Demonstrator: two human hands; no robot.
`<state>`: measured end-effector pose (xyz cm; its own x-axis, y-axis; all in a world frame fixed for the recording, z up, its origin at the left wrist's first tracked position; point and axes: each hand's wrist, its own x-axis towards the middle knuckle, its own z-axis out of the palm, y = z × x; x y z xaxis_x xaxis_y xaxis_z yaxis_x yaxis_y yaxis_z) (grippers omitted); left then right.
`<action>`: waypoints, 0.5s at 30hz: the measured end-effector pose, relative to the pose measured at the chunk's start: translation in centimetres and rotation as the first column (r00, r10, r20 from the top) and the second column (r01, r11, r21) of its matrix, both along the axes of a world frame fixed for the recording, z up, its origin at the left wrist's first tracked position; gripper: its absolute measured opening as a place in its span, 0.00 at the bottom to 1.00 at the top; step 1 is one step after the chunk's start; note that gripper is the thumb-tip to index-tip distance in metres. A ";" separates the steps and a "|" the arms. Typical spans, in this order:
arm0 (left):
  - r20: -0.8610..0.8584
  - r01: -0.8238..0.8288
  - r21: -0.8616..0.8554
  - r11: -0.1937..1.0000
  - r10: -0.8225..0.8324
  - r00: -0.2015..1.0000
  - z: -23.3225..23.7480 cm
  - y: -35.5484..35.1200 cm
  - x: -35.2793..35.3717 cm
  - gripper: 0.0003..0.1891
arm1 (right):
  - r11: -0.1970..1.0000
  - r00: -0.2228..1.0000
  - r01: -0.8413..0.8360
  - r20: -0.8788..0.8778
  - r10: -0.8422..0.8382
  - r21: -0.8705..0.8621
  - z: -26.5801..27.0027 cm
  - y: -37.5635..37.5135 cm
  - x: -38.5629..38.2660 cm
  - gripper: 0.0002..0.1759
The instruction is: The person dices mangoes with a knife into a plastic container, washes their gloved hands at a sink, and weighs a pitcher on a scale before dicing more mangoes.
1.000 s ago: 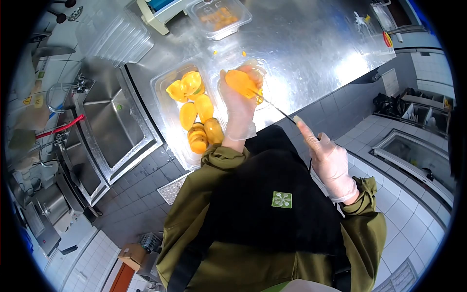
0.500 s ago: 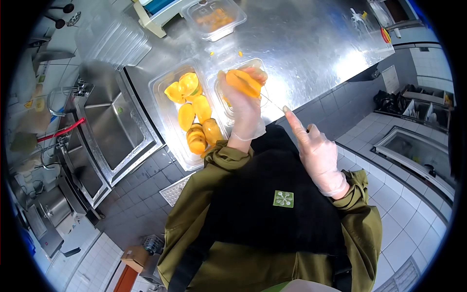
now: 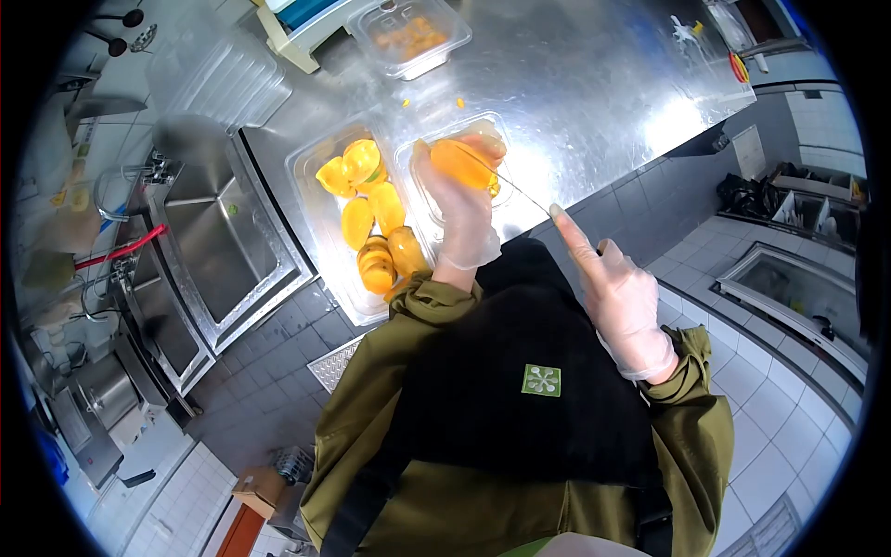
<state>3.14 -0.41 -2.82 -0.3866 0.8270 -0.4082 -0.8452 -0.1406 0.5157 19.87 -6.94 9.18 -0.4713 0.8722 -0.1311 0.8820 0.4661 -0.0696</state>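
My left hand (image 3: pixel 461 221), in a clear glove, is wrapped round a peeled orange mango piece (image 3: pixel 460 165). It holds the piece over a clear plastic tub (image 3: pixel 406 193), where small orange bits show past the fingers. A knife (image 3: pixel 526 195) with a thin blade is gripped in my gloved right hand (image 3: pixel 622 302), index finger stretched along it. The blade's tip end reaches the right side of the mango piece. Left of these, a longer clear tub (image 3: pixel 318 251) contains several mango pieces (image 3: pixel 356 223), some peeled and some with skin.
A lidded clear container (image 3: pixel 410 42) with orange cubes stands at the back of the steel counter (image 3: pixel 566 79). Two small orange scraps lie in front of it. Stacked clear containers (image 3: pixel 218 79) and a steel sink (image 3: pixel 218 237) are on the left. The counter's front edge runs off to the right.
My right hand has moved slightly right and down with the knife, and more of the blade shows. The mango piece has turned a little in my left hand, showing its rounded side.
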 end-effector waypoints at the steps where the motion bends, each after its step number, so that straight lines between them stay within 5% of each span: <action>1: 0.015 -0.003 0.004 1.000 0.003 1.000 0.0 0.1 0.2 0.30 | 1.000 1.000 -0.004 0.012 0.004 0.013 -0.2 0.1 -0.1 0.42; 7: 0.084 -0.034 0.041 0.999 0.031 0.996 -0.8 0.3 -0.6 0.30 | 0.999 0.997 -0.001 0.082 0.004 -0.032 -0.9 -0.2 0.4 0.43; 15: 0.135 -0.034 0.002 0.999 0.034 0.990 -0.3 0.6 -0.5 0.29 | 1.000 0.999 0.007 -0.040 -0.008 -0.018 -0.4 -0.1 0.9 0.42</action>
